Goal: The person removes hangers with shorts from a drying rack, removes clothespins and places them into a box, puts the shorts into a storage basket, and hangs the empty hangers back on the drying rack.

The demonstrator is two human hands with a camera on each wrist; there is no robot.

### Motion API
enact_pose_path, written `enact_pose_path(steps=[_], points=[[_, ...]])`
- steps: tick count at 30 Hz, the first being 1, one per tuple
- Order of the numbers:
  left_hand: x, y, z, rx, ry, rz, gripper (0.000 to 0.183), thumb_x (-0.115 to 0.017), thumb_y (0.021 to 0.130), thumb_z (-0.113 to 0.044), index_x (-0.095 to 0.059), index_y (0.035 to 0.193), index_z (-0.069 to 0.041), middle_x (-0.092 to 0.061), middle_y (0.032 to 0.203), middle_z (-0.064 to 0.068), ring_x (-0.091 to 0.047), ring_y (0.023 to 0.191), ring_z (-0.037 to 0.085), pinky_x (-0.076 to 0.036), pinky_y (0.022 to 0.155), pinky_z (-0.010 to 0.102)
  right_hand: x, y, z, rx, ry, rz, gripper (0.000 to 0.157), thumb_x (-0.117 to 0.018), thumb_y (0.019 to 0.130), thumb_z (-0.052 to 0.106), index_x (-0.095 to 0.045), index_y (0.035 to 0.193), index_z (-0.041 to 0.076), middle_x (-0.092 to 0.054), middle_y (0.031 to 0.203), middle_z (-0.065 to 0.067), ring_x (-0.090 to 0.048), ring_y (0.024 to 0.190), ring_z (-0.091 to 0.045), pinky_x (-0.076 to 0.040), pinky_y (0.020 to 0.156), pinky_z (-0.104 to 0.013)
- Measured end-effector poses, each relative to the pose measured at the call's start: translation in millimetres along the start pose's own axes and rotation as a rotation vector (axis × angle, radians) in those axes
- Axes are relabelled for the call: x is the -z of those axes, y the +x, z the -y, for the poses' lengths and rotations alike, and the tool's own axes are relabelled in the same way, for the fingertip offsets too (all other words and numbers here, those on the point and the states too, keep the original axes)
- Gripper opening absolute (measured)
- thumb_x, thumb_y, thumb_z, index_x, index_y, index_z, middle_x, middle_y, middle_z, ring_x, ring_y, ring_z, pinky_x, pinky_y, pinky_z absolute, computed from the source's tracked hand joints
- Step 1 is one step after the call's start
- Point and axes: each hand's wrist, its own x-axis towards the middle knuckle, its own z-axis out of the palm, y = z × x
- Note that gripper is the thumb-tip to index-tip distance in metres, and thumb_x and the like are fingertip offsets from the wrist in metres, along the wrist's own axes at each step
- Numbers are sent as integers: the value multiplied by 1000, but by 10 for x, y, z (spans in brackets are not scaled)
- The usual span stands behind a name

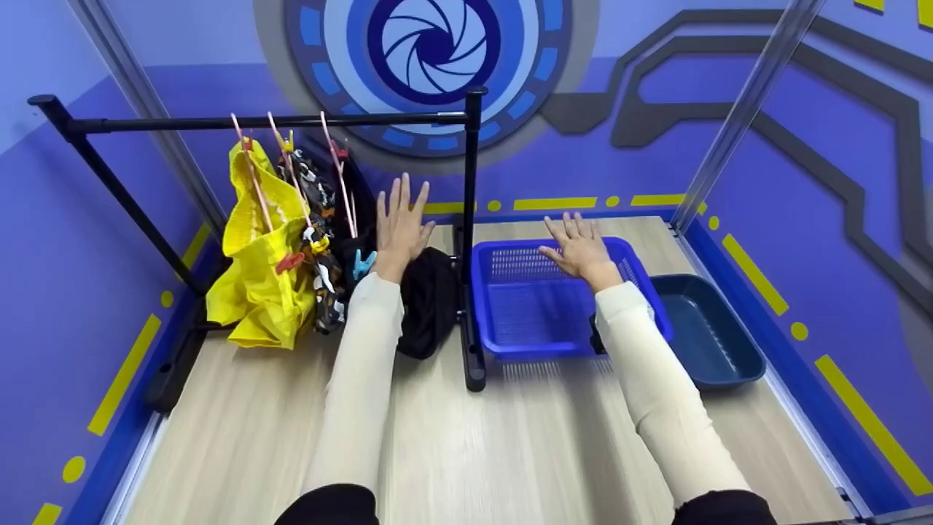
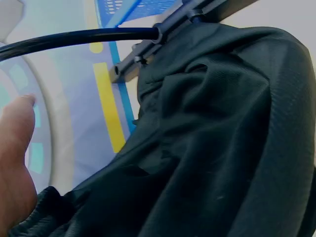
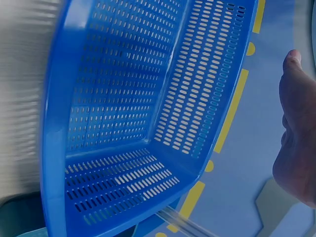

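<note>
My left hand (image 1: 399,230), fingers straight and spread, is raised beside the dark clothing at the right end of a black rack (image 1: 291,122). In the left wrist view, black cloth (image 2: 212,128) fills much of the picture, with the thumb (image 2: 15,143) at the left edge. Over the back of an empty blue perforated basket (image 1: 525,306), my right hand (image 1: 582,251) is spread too and holds nothing. The basket (image 3: 118,108) appears below that hand in the right wrist view. Yellow clothing (image 1: 262,292) and a patterned garment (image 1: 321,197) hang from pink hangers with clips.
A dark blue-grey tub (image 1: 707,328) stands right of the basket, partly behind the right forearm. The rack's right foot (image 1: 474,364) lies between the black cloth and the basket. Blue printed walls (image 1: 656,168) enclose the wooden table (image 1: 481,452).
</note>
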Motion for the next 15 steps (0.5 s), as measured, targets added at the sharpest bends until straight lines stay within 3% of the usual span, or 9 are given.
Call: enact_pose_path(steps=[9,15], points=[[252,-19,-137,-19,-9,23,55,-48,97,-33,-32,148,-20,-33,151,11,-32,136,32,-25,110,50,-87,-43,-21,-12,27,27,66,-29,100,49,-10,153,16,-7,157,-22,-2,145,-38,3,116,-54],[518,-63,-335,-51,-6,-24,37,-52,94,-30,-57,128,-13,-58,127,11,-51,118,32,-43,95,50,-142,-48,-6,-19,47,31,64,-33,99,49,-22,151,13,-20,154,-22,-16,143,-39,-15,114,-56]])
